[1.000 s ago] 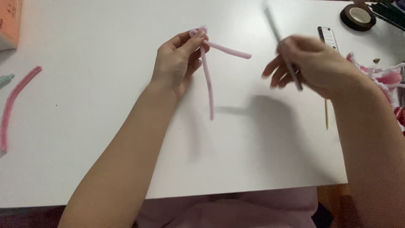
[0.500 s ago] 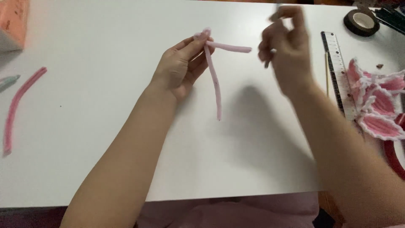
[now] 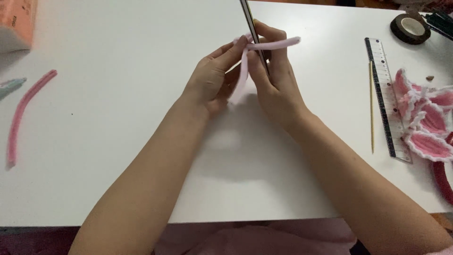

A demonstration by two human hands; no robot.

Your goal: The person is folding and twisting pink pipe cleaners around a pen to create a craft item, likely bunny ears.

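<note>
My left hand [image 3: 214, 78] pinches a pale pink pipe cleaner [image 3: 278, 43] at its bend, above the white table [image 3: 141, 118]. One end of the pipe cleaner sticks out to the right and the other hangs down between my hands. My right hand [image 3: 276, 75] is pressed against the left one and grips a thin dark metal tool [image 3: 248, 21] that points up and away past the top edge of the view. The tool's lower end is hidden in my fingers.
A darker pink pipe cleaner [image 3: 23, 113] lies at the far left. At the right lie a clear ruler [image 3: 384, 94], a thin wooden stick [image 3: 371, 104], pink and white fuzzy ears [image 3: 424, 123] and a dark tape roll [image 3: 409, 27]. An orange box [image 3: 16, 21] stands at the top left.
My right hand has moved left with the thin tool and now meets my left hand at the pipe cleaner's bend. The left hand has stayed put.
</note>
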